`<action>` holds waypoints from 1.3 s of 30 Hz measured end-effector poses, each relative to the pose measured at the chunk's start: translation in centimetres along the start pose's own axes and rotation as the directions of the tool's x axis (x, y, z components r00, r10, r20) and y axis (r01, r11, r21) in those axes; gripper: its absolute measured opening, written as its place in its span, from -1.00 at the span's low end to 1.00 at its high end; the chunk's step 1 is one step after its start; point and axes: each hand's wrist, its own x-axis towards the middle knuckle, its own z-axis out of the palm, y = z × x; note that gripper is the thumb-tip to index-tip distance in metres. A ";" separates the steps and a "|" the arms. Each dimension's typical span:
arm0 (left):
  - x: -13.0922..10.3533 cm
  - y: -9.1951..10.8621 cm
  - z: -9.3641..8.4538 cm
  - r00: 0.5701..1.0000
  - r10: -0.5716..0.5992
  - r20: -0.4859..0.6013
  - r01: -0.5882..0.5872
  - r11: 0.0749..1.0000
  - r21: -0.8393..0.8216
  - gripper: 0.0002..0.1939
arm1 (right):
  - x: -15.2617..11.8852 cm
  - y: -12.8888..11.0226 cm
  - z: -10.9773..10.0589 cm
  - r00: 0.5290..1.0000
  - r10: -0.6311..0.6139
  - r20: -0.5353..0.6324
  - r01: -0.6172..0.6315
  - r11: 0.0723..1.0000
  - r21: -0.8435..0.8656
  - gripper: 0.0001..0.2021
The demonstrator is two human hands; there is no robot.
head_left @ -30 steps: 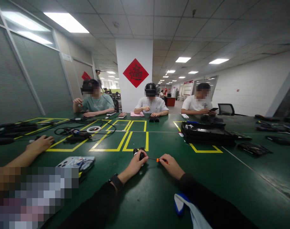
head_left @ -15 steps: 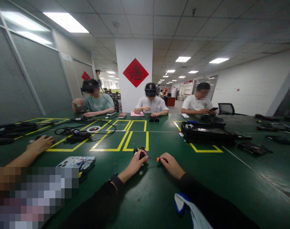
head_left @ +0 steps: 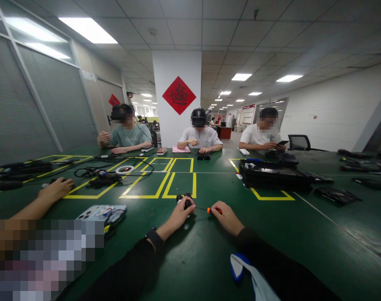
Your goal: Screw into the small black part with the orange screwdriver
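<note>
Left hand (head_left: 178,212) has a small black gadget (head_left: 187,203) gripped, and just right of it the right hand (head_left: 227,216) is pinching an orange-handled screwdriver (head_left: 208,210), shaft pointing left.

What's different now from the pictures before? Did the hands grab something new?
Hardly anything: the whole view slid slightly right, so the camera probably turned a tiny bit. Nothing new was grabbed or let go. The left hand still holds the small black thing, and the right hand still holds the orange screwdriver toward it.
</note>
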 end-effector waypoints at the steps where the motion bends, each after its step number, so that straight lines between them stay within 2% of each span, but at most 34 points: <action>1: 0.0 0.0 0.0 1.000 -0.001 0.001 0.001 1.000 -0.003 -0.81 | 0.0 0.0 0.0 1.000 -0.007 0.001 0.007 1.000 -0.003 -0.79; 5: 0.1 -0.1 -0.1 0.999 0.032 0.002 -0.032 0.999 0.007 -0.83 | -0.2 -0.1 0.1 1.000 -0.014 0.007 0.014 0.998 0.066 -0.88; 10: 0.1 -0.3 -0.1 0.998 0.065 0.017 -0.065 0.998 -0.001 -0.81 | -0.1 0.1 0.1 1.000 0.014 0.013 -0.015 0.993 0.118 -0.86; 19: 0.1 -0.4 -0.3 0.998 0.060 0.030 -0.058 0.998 -0.039 -0.82 | -0.2 0.2 -0.1 0.999 0.034 0.021 -0.036 0.991 0.130 -0.86; 32: 0.1 -0.4 -0.2 0.996 0.038 0.081 -0.026 0.988 -0.154 -0.74 | -0.4 -0.2 -0.2 1.000 -0.012 0.012 0.010 0.988 0.156 -0.86; 39: 0.1 -0.3 -0.3 0.998 0.022 0.056 -0.013 0.986 -0.168 -0.72 | -0.3 -0.6 -0.3 0.999 -0.041 -0.009 0.042 0.987 0.156 -0.86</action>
